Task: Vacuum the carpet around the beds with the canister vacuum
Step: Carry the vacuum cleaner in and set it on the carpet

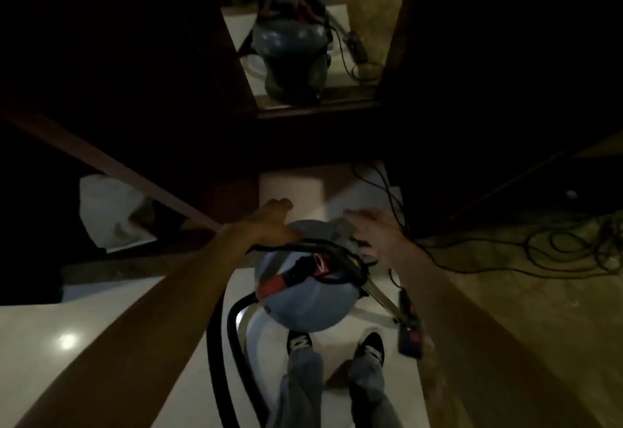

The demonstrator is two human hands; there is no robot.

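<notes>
Pale floor (101, 343), mirror (364, 23) ahead, cords (573, 245), power strip (409, 323) beside vacuum (303, 299)

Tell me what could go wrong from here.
1. The cord trails right beside the right hand; it could snag the wrist as the hand reaches over the vacuum.
2. The power strip lies just by the right shoe; a step might kick it or pull a plug loose.
3. The hose loops beside the left leg and could catch a foot in this dim light.
</notes>
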